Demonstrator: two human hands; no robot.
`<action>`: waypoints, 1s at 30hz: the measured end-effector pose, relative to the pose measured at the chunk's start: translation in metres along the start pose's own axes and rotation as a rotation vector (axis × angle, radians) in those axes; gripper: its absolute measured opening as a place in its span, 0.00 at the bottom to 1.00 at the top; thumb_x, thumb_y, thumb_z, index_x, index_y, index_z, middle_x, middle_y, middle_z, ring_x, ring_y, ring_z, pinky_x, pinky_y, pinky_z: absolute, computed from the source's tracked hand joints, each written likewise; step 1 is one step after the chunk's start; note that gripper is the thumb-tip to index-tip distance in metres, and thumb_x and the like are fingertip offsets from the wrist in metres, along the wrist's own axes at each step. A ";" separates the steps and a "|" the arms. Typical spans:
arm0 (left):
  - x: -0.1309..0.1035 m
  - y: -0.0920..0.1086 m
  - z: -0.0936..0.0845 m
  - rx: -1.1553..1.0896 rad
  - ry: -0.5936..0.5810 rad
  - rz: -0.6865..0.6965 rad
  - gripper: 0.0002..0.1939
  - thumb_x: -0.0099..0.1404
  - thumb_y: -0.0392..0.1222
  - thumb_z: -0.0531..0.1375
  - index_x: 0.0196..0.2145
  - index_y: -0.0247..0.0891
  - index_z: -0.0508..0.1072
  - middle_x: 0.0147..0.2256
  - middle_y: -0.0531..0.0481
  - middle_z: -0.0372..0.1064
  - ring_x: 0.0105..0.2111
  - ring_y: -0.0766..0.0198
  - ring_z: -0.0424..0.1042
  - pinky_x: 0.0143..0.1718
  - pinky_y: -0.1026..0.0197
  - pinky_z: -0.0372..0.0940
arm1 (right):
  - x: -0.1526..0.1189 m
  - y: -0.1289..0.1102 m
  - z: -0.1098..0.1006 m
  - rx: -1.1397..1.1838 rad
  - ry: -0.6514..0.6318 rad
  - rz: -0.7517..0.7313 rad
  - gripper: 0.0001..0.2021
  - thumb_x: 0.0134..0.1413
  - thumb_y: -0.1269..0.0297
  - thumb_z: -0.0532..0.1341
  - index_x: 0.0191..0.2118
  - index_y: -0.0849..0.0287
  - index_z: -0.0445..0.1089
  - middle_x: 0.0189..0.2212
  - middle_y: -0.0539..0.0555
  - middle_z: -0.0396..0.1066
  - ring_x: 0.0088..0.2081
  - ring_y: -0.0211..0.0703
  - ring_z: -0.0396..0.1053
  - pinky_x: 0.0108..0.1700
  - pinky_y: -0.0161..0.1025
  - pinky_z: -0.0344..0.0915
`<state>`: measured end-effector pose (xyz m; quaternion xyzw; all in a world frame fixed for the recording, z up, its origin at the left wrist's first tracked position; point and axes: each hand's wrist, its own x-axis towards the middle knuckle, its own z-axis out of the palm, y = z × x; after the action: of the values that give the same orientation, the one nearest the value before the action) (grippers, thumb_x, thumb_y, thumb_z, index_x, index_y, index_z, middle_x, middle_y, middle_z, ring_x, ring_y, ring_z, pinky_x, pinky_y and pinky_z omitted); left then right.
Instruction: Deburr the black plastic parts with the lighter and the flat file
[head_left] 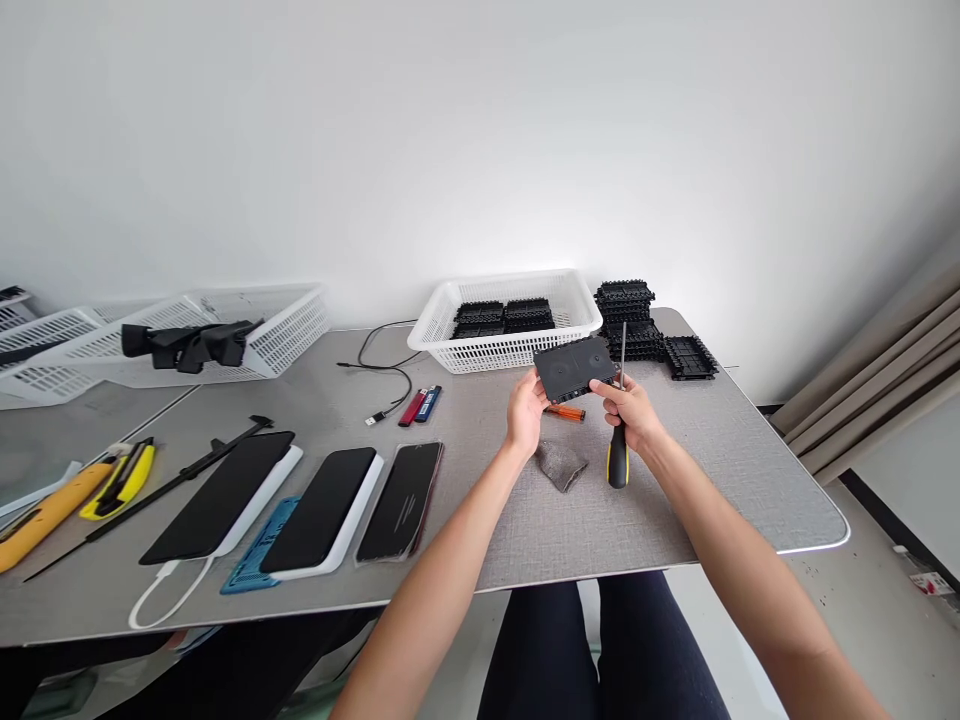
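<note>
Between both hands, a flat black plastic panel [574,370] is held tilted above the table, its broad face toward me. My left hand [526,408] grips the panel's left edge. My right hand [631,408] holds a screwdriver [618,455] with a black and yellow handle, its shaft pointing up, while the thumb presses on the panel's lower right corner. Below the panel lie an orange object [566,412], partly hidden, and a crumpled grey cloth [561,465].
Similar black parts lie in a white basket [495,352], in a stack [634,335] and as a separate piece [690,358]. Phones [401,500], a cable [390,368], two lighters [420,405], a caliper [202,463] and a yellow cutter [124,482] are on the left.
</note>
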<state>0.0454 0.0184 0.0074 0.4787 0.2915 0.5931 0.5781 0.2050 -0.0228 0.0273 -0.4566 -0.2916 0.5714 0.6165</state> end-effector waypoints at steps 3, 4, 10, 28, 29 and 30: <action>0.000 -0.001 0.000 0.074 0.021 -0.022 0.24 0.59 0.59 0.63 0.45 0.40 0.74 0.44 0.43 0.77 0.39 0.55 0.76 0.33 0.59 0.69 | -0.001 0.003 0.002 -0.075 0.014 -0.054 0.25 0.32 0.59 0.76 0.33 0.54 0.60 0.18 0.37 0.50 0.16 0.27 0.44 0.15 0.29 0.41; 0.000 -0.002 -0.001 0.097 0.041 -0.020 0.24 0.58 0.58 0.65 0.45 0.39 0.74 0.44 0.43 0.77 0.40 0.55 0.76 0.34 0.59 0.69 | -0.002 0.004 0.003 -0.115 0.013 -0.080 0.24 0.33 0.58 0.75 0.33 0.54 0.61 0.17 0.37 0.49 0.16 0.27 0.44 0.15 0.29 0.41; 0.004 -0.007 -0.005 0.136 0.145 0.071 0.24 0.56 0.57 0.68 0.43 0.37 0.76 0.45 0.43 0.78 0.47 0.54 0.75 0.51 0.53 0.67 | -0.008 0.003 0.008 -0.300 -0.058 -0.160 0.22 0.40 0.49 0.72 0.34 0.57 0.65 0.21 0.44 0.65 0.16 0.28 0.48 0.16 0.31 0.43; 0.007 -0.009 -0.010 0.117 0.051 0.117 0.21 0.59 0.53 0.65 0.45 0.39 0.73 0.49 0.40 0.75 0.53 0.51 0.73 0.57 0.48 0.65 | 0.001 -0.014 -0.021 -1.081 0.029 -0.573 0.27 0.64 0.40 0.51 0.22 0.55 0.55 0.17 0.47 0.59 0.22 0.37 0.53 0.28 0.36 0.47; 0.007 -0.009 -0.009 0.110 0.036 0.116 0.20 0.58 0.52 0.65 0.45 0.40 0.73 0.49 0.40 0.75 0.54 0.51 0.73 0.57 0.47 0.65 | 0.002 -0.012 -0.021 -1.115 0.010 -0.575 0.27 0.64 0.40 0.51 0.22 0.55 0.54 0.17 0.47 0.57 0.22 0.37 0.51 0.28 0.37 0.45; 0.006 -0.008 -0.009 0.103 0.023 0.114 0.20 0.58 0.50 0.65 0.46 0.40 0.73 0.49 0.40 0.75 0.54 0.51 0.73 0.58 0.46 0.64 | 0.003 -0.010 -0.020 -1.143 -0.006 -0.572 0.27 0.63 0.40 0.52 0.21 0.55 0.53 0.17 0.47 0.55 0.22 0.37 0.50 0.28 0.37 0.45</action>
<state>0.0414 0.0277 -0.0016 0.5168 0.3005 0.6149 0.5143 0.2276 -0.0238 0.0274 -0.6160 -0.6624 0.1397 0.4028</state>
